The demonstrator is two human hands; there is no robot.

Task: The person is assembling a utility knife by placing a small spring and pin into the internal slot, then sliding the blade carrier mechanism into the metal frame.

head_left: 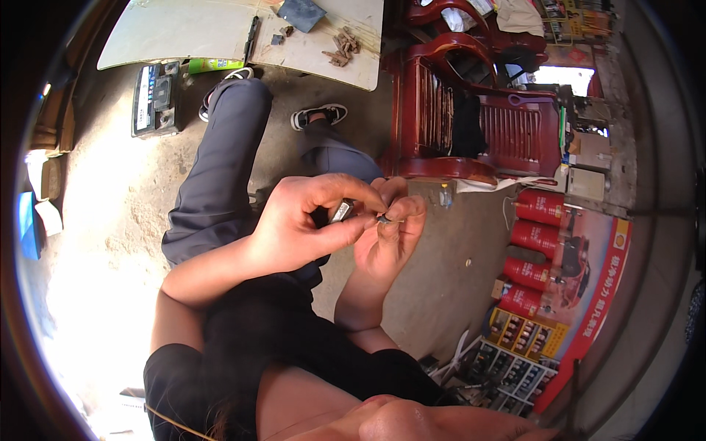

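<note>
My left hand (pixel 290 220) is closed, with a short silver metal piece (pixel 342 211) with flat sides held inside the curled fingers. Its thumb and forefinger tips reach to the fingertips of my right hand (pixel 390 235). Between thumb and fingers, that right hand pinches a tiny dark piece (pixel 383 219), too small to name. Both hands meet in front of my body, above my lap and the floor. Fingers partly hide both pieces.
Ahead, a pale table (pixel 184 33) bears a dark grey sheet (pixel 301 13), brown scraps (pixel 342 48) and a slim black tool (pixel 251 37). A battery (pixel 156 99) and green can (pixel 213 66) sit below. Right stand a reddish wooden chair (pixel 515 128) and red containers (pixel 535 239).
</note>
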